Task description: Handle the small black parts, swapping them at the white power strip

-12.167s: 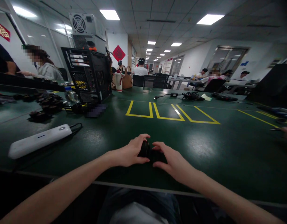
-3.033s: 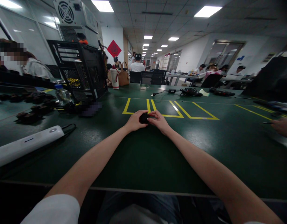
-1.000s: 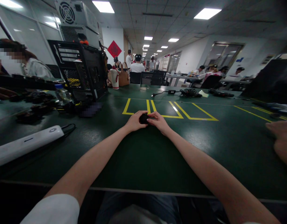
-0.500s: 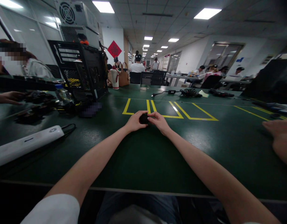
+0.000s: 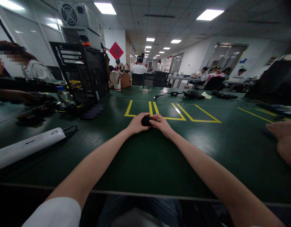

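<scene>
A small round black object (image 5: 145, 121) is held between my two hands, close above or on the green table (image 5: 140, 160); its exact kind is too dark to make out. My left hand (image 5: 137, 123) curls around its left side, thumb below and fingers above. From the right, my right hand (image 5: 161, 123) pinches its edge with thumb and fingertips. Just beyond my hands, yellow tape outlines (image 5: 168, 118) mark the tabletop.
At left lie a white power strip (image 5: 29, 147) and dark parts by a black computer case (image 5: 86, 72) topped with power supplies. Coiled black cables (image 5: 193, 94) rest at the back. Another person's hand (image 5: 284, 132) is at right; a co-worker sits far left.
My hands and the round black object stay almost still. At far left, the co-worker's hand has moved right, over the dark parts.
</scene>
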Available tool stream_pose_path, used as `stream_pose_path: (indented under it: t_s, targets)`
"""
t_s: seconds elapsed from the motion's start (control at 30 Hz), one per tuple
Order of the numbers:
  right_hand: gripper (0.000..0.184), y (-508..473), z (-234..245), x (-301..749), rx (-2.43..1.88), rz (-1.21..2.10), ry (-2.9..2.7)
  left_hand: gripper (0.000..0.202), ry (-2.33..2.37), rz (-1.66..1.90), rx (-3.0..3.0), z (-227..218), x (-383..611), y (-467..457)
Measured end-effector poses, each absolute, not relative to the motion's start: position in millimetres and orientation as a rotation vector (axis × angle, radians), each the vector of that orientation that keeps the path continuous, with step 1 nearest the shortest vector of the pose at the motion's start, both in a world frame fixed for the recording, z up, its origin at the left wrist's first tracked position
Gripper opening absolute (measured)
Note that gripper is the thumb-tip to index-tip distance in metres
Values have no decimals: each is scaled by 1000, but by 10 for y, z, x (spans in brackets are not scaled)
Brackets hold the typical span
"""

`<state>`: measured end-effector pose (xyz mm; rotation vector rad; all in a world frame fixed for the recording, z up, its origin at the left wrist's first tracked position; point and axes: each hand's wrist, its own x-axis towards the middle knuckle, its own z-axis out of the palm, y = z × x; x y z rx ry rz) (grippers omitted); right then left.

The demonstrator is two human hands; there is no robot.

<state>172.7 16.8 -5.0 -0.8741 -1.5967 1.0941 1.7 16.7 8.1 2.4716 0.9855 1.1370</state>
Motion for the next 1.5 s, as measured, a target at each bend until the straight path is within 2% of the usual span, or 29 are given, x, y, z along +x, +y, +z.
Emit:
stream_pose_path:
  t_s: [0.07, 0.23, 0.37, 0.57, 0.73, 0.9, 1.07, 1.23, 1.5]
  targets:
    - [23, 176, -63, 1717, -885, 1111, -1569, 61, 989, 1144, 2471, 73, 18, 171]
    - [32, 179, -45, 1707, -926, 1179, -1542, 62, 985, 1156, 2478, 62, 8, 176]
    - [32, 146, -6, 1710, -860, 1092, -1609, 61, 968, 1167, 2491, 61, 1, 182]
    - [24, 174, -29, 1704, -902, 1062, -1577, 60, 999, 1138, 2489, 87, 2, 155]
    - [35, 209, -53, 1712, -933, 1082, -1599, 60, 1005, 1138, 2487, 93, 3, 143]
    - [34, 177, -39, 1703, -851, 1090, -1601, 61, 969, 1161, 2513, 75, -3, 170]
    - [25, 168, -42, 1690, -913, 1070, -1569, 61, 999, 1150, 2501, 81, 7, 165]
    - [35, 198, -60, 1707, -923, 1108, -1584, 60, 1033, 1118, 2485, 106, 8, 135]
    - [32, 154, -36, 1707, -855, 1103, -1586, 60, 990, 1158, 2512, 81, 8, 163]
